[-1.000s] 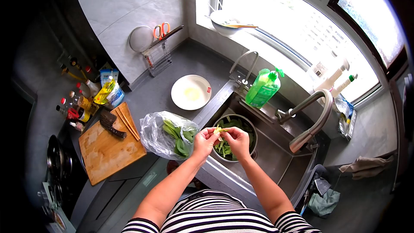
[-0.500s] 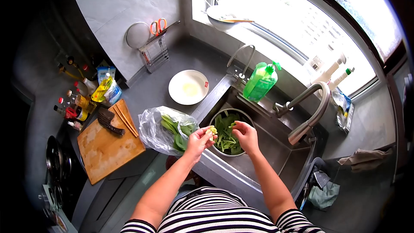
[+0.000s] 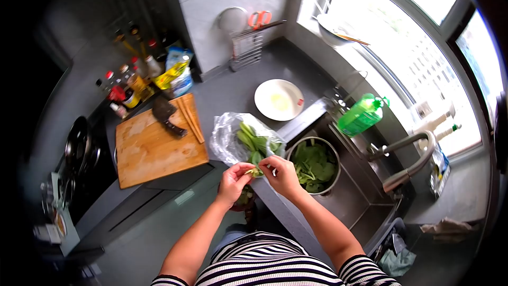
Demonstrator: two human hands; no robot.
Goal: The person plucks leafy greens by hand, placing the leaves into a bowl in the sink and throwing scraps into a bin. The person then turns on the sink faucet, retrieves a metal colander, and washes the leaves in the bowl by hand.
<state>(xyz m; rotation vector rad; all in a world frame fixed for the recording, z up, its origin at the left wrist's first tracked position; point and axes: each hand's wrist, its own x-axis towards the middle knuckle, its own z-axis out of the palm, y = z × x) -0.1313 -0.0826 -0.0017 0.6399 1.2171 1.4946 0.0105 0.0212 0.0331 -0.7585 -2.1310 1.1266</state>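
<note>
My left hand (image 3: 236, 182) pinches a small yellow-green piece of leafy greens (image 3: 254, 172) over the counter's front edge. Right beside it, my right hand (image 3: 281, 176) has thumb and fingers closed at the same piece. Just behind my hands, a clear plastic bag (image 3: 224, 139) lies on the counter with long-stemmed leafy greens (image 3: 253, 140) spilling from its mouth. To the right, a round metal pot (image 3: 337, 167) stands in the sink, filled with loose green leaves (image 3: 314, 165). A dark container holding green bits shows partly below my hands.
A wooden cutting board (image 3: 153, 159) at the left carries a cleaver (image 3: 166, 115) and chopsticks (image 3: 191, 120). A white plate (image 3: 279, 100) sits behind the bag. Green soap bottle (image 3: 361, 116) and faucet (image 3: 410, 172) stand along the sink (image 3: 346, 204). Several sauce bottles (image 3: 127, 86) crowd the back left.
Both hands have moved from over the pot toward the counter edge by the bag and come together at the piece of greens. The camera view has turned left.
</note>
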